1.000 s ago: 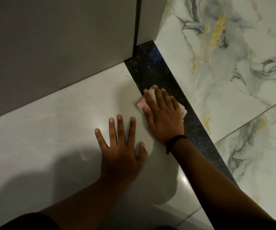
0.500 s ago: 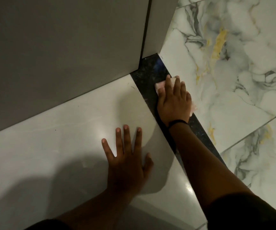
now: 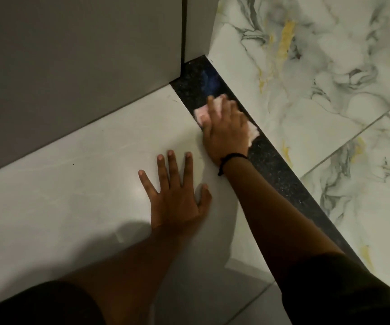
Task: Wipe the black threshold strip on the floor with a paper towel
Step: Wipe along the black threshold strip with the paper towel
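Note:
A black speckled threshold strip (image 3: 276, 165) runs diagonally across the floor, from the foot of the grey wall at the top down to the lower right. My right hand (image 3: 226, 130) presses a pale pink paper towel (image 3: 201, 112) flat on the strip's upper part; bits of the towel stick out on both sides of the fingers. The hand is motion-blurred and wears a black band at the wrist. My left hand (image 3: 177, 195) lies flat with spread fingers on the plain light tile (image 3: 72, 195) left of the strip, holding nothing.
A grey wall (image 3: 72, 66) with a vertical seam stands at the upper left, and the strip ends at its foot. Marbled white tiles with grey and yellow veins (image 3: 318, 78) lie right of the strip. Shadows of my arms fall on the light tile.
My right hand slid the towel up the strip toward the wall, then came back down a little. My left hand stayed planted on the tile.

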